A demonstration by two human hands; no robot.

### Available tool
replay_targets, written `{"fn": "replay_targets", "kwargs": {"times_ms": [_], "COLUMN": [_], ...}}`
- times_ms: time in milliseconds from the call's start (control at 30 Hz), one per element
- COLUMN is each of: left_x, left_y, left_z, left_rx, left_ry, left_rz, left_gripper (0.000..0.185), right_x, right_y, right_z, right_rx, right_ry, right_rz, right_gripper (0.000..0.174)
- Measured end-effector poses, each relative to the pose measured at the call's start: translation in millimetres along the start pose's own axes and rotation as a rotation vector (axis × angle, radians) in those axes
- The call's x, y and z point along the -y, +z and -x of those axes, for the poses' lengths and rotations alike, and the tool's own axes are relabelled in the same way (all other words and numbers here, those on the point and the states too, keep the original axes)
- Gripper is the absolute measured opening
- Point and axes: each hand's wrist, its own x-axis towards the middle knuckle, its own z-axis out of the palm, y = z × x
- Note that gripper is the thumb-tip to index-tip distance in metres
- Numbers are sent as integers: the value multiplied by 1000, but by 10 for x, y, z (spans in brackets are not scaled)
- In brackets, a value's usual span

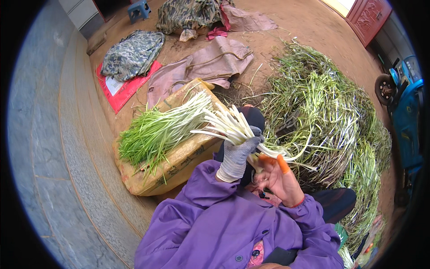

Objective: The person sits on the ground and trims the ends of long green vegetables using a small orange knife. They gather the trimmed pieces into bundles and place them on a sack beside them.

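Note:
My left hand (237,158), in a grey and white knit glove, grips a bundle of white scallion-like stalks (231,126). The stems fan out up and to the left, and several bent pale strands (285,155) trail out on the right of the fist. Just below those strands is my right hand (280,185), bare apart from orange covers on two fingertips. Its fingers are apart, near or touching the strands; the lower fingers are blurred. Left of my hands, a pile of trimmed green-and-white stalks (168,124) lies on a yellow, tape-wrapped block (188,164).
A large heap of loose stalks and leaves (322,117) rises on my right. Beyond the block lie a brownish sheet (215,64) and a camouflage-covered bundle (132,53) on a red sack (117,97). A blue stool (138,10), a blue vehicle (408,114) and a tiled step (84,144) surround the area.

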Motion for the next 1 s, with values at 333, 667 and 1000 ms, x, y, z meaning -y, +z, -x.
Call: {"fn": "replay_targets", "kwargs": {"times_ms": [333, 667, 1000], "left_x": [-36, 181, 224], "left_y": [222, 255, 184], "left_z": [124, 46, -28], "left_rx": [248, 417, 512], "left_ry": [-19, 221, 331], "left_rz": [-154, -443, -695], "left_gripper": [37, 54, 69], "right_x": [663, 972, 1091], "right_y": [573, 751, 738], "right_z": [383, 236, 318], "right_rx": [-97, -193, -122], "right_ry": [-697, -993, -966], "right_rz": [925, 1466, 1600], "right_gripper": [15, 20, 13]}}
